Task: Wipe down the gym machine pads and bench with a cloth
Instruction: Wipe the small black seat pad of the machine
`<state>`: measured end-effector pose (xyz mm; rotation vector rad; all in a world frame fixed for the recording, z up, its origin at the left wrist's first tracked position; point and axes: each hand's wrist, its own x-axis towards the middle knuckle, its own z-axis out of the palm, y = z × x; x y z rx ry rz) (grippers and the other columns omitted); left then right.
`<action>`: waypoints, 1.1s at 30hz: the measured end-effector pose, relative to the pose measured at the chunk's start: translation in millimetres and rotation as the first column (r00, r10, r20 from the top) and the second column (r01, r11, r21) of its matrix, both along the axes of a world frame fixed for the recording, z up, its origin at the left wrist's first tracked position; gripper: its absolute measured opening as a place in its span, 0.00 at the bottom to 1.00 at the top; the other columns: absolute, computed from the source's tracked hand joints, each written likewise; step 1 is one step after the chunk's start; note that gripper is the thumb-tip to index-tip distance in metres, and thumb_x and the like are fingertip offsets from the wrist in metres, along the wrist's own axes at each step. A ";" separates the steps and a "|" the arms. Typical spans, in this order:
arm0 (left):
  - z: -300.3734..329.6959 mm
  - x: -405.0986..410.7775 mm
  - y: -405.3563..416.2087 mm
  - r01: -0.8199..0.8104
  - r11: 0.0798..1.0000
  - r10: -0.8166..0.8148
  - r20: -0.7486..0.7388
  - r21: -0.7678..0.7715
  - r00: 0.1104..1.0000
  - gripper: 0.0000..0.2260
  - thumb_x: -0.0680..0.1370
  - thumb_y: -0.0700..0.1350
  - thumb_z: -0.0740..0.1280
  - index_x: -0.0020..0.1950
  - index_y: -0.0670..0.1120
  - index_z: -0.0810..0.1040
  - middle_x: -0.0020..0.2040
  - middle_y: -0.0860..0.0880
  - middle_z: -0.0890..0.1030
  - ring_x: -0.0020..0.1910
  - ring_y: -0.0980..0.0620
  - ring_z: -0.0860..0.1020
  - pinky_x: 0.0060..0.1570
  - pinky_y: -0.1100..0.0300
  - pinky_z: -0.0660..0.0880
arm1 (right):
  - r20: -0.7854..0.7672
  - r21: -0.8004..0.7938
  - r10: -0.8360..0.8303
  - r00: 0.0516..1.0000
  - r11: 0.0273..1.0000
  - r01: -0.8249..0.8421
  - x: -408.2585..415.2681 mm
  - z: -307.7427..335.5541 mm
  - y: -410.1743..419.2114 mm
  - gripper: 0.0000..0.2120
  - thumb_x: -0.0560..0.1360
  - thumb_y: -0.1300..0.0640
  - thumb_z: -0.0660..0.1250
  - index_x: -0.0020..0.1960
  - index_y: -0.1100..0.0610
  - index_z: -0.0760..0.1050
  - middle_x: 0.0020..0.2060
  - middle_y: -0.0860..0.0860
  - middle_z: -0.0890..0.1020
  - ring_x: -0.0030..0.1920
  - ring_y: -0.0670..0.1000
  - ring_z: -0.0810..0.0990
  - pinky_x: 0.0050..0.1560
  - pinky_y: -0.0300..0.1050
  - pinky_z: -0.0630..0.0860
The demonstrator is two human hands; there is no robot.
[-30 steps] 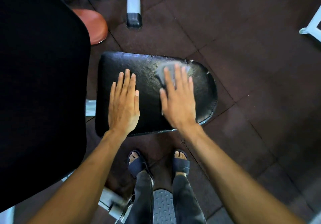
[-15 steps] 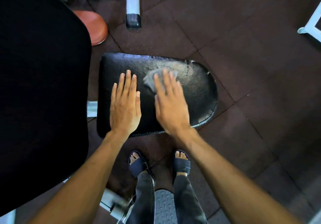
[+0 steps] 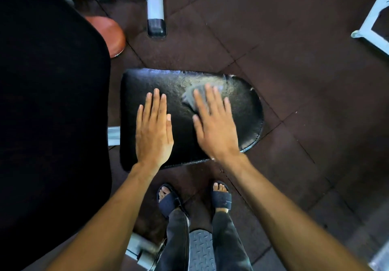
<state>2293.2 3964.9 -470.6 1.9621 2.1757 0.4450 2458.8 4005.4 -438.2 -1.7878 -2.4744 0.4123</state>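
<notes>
A black padded seat point(image 3: 248, 113) with cracked edges lies below me, rounded at its right end. My right hand point(image 3: 214, 125) lies flat with straight fingers on a grey cloth point(image 3: 190, 97), pressing it onto the far middle of the seat. Only the cloth's left and far edges show past the fingers. My left hand point(image 3: 153, 129) rests flat and open on the seat's left half, holding nothing. A large black back pad point(image 3: 52, 113) fills the left of the view.
White machine frame tubes point(image 3: 155, 3) stand beyond the seat, with a red-brown round pad point(image 3: 109, 35) to their left. Another white frame point(image 3: 372, 20) is at the far right. Dark rubber floor tiles surround the seat. My sandalled feet point(image 3: 221, 197) stand by a grey footplate point(image 3: 202, 249).
My right hand slid the cloth left across the seat, then back to the right. The left hand stayed flat in place.
</notes>
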 end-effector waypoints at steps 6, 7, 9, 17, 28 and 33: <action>-0.9 -0.3 0.6 -0.007 1.000 0.007 0.015 0.000 1.000 0.22 0.85 0.45 0.50 0.80 0.42 0.58 0.81 0.44 0.57 0.81 0.46 0.53 0.79 0.46 0.54 | 0.068 -0.051 0.025 0.997 0.998 -0.021 68.2 14.9 -24.9 0.30 0.81 0.58 0.54 0.79 0.52 0.45 0.79 0.54 0.48 0.79 0.54 0.44 0.77 0.61 0.50; -1.1 -0.3 0.8 -0.010 1.000 0.010 0.016 0.001 1.000 0.22 0.85 0.45 0.50 0.80 0.42 0.58 0.81 0.44 0.57 0.81 0.46 0.53 0.79 0.46 0.54 | 0.110 -0.023 -0.049 0.993 0.998 0.051 67.8 13.3 -13.3 0.29 0.82 0.56 0.52 0.79 0.52 0.45 0.79 0.55 0.48 0.79 0.55 0.46 0.76 0.63 0.51; -1.5 -0.2 1.0 -0.013 1.000 0.013 0.019 0.001 1.000 0.22 0.85 0.45 0.50 0.80 0.42 0.58 0.81 0.44 0.57 0.81 0.46 0.54 0.80 0.47 0.53 | 0.099 0.019 -0.193 0.976 0.981 0.192 51.0 8.9 15.4 0.28 0.82 0.48 0.50 0.79 0.53 0.48 0.79 0.56 0.51 0.79 0.57 0.49 0.76 0.63 0.53; 5.0 -3.9 1.8 0.037 0.997 -0.036 0.014 -0.067 0.999 0.23 0.85 0.46 0.49 0.79 0.40 0.58 0.81 0.43 0.57 0.81 0.45 0.54 0.79 0.45 0.53 | -0.216 0.012 0.086 0.973 0.996 -0.085 -13.9 -3.5 -26.9 0.35 0.71 0.70 0.65 0.76 0.57 0.61 0.76 0.58 0.61 0.77 0.60 0.58 0.74 0.56 0.60; 79.8 66.0 -86.3 0.267 0.900 -0.260 0.069 -0.345 0.963 0.26 0.83 0.52 0.47 0.76 0.39 0.67 0.77 0.42 0.66 0.78 0.44 0.63 0.73 0.40 0.65 | -0.410 -0.408 -0.449 0.794 0.869 0.281 173.4 65.0 -166.3 0.21 0.81 0.66 0.57 0.74 0.61 0.63 0.73 0.48 0.61 0.76 0.47 0.59 0.70 0.22 0.45; 126.1 214.1 -100.0 0.514 0.716 -0.544 0.085 -0.473 0.835 0.30 0.82 0.57 0.44 0.74 0.41 0.70 0.76 0.43 0.69 0.77 0.44 0.66 0.73 0.45 0.67 | -0.322 -0.475 -0.761 0.563 0.645 0.599 281.2 93.1 -232.6 0.20 0.81 0.65 0.56 0.72 0.60 0.67 0.72 0.53 0.69 0.74 0.50 0.65 0.74 0.30 0.50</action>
